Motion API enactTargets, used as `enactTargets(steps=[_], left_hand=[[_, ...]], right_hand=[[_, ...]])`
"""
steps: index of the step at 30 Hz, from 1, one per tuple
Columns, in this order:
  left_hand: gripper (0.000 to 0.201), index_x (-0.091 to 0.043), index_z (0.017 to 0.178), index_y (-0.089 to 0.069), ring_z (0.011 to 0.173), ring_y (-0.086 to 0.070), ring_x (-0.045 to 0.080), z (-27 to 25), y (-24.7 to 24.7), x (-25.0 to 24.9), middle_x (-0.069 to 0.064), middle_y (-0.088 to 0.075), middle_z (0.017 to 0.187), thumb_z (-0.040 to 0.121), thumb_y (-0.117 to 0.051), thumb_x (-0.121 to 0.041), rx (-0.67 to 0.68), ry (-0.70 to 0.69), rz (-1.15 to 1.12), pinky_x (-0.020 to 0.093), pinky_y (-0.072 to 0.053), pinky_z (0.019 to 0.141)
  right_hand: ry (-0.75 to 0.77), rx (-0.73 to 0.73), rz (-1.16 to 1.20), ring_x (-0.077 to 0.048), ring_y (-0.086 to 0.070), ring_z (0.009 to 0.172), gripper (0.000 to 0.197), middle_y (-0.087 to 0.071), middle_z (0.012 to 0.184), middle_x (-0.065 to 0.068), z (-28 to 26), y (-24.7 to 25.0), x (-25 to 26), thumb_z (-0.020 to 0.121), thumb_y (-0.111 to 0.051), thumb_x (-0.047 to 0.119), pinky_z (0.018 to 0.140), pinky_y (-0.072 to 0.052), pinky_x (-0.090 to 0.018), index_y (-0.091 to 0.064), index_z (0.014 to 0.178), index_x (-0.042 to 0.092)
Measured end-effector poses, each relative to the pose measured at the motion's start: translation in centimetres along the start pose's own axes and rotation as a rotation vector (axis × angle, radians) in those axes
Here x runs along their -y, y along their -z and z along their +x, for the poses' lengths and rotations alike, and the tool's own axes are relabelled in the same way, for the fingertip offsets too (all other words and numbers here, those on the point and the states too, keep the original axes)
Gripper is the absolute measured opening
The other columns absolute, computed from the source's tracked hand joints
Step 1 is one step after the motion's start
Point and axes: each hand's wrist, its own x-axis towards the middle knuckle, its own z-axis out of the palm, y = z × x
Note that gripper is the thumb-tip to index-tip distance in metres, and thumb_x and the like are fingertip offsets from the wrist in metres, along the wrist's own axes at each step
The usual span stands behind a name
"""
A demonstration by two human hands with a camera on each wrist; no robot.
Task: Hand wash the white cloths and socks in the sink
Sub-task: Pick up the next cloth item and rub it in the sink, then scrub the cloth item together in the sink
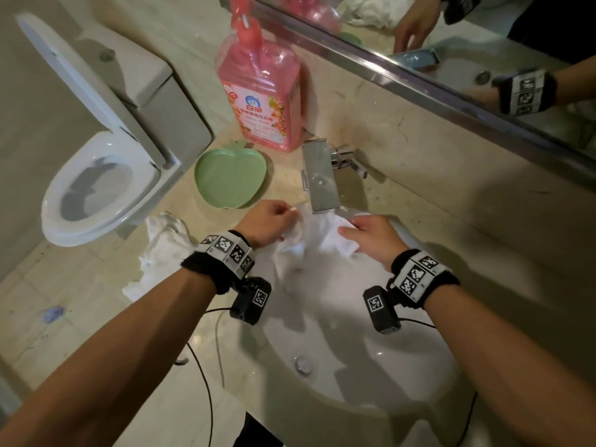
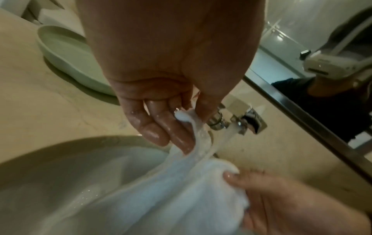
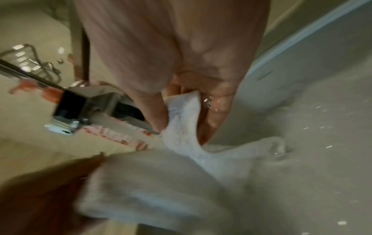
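Both my forearms reach forward over the white sink [image 1: 371, 375], and my two hands hold one wet white cloth [image 1: 325, 235] under the metal faucet [image 1: 321, 175]. My left hand [image 1: 267, 222] is at the left side of the faucet spout, with the back of the hand up. In the left wrist view its thumb and fingers [image 2: 177, 127] pinch a thin, twisted edge of the cloth, and the other fingers point down, wet and shining. Water runs from the spout beside this pinched edge.

My right hand [image 1: 375, 235] is at the right, a little lower, above the far part of the basin. In the right wrist view its thumb and fingers [image 3: 213, 114] close on another corner of the cloth, which stands up between them. The cloth hangs between my hands and spreads down into the basin. My hands are apart, each one clamped on its own end of the cloth.

On the marble counter [image 1: 451, 221] at the left of the sink lies a heap of other white cloths [image 1: 164, 243], partly over the counter edge. Behind it is a green apple-shaped dish [image 1: 229, 179], and behind the dish stands a pink detergent bottle [image 1: 261, 101]. The toilet [image 1: 96, 175] is at the far left with its lid up. The mirror [image 1: 483, 43] above the counter shows my hands again.
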Motion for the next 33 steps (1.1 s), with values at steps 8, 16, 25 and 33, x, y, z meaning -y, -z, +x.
enactTargets(steps=[8,16,25,33], left_hand=[[0.021,-0.019,0.073,-0.066,0.068,-0.073,0.023,-0.4,-3.3,-1.1,0.004,-0.07,0.076,0.093,-0.058,-0.02,0.064,0.039,0.039,0.043,-0.062,0.072],[0.025,-0.017,0.059,-0.07,0.076,-0.072,0.03,-0.3,-4.5,-0.8,0.007,-0.073,0.071,0.07,-0.057,-0.035,0.059,0.182,0.013,0.048,-0.06,0.078],[0.039,-0.016,0.126,-0.054,0.114,-0.058,0.027,-1.2,-2.9,0.2,0.01,-0.059,0.128,0.087,-0.049,-0.017,-0.041,0.174,0.17,0.037,-0.048,0.096],[0.02,-0.016,0.109,-0.07,0.1,-0.067,0.024,-2.6,-1.0,0.6,0.004,-0.073,0.104,0.097,-0.06,-0.028,0.015,-0.095,0.198,0.035,-0.051,0.09]], right_hand=[[0.216,-0.082,-0.232,-0.024,-0.069,0.101,0.024,-0.074,0.113,-0.009,-0.7,-3.1,3.0,0.095,-0.062,0.021,0.091,-0.056,-0.04,-0.074,0.112,0.009],[0.346,0.1,-0.394,-0.014,-0.063,0.099,0.065,-0.069,0.112,-0.001,-2.4,-4.5,2.1,0.078,-0.082,0.028,0.085,-0.049,-0.016,-0.057,0.137,0.016],[0.413,-0.055,-0.235,-0.002,-0.048,0.051,0.033,-0.062,0.065,0.001,-3.3,-2.4,2.7,0.089,-0.054,0.002,0.053,-0.036,-0.017,-0.076,0.111,0.013],[0.438,-0.106,-0.007,-0.001,-0.044,0.047,0.033,-0.059,0.055,0.022,-4.9,-0.7,5.1,0.083,-0.053,0.011,0.044,-0.031,-0.012,-0.072,0.085,0.038]])
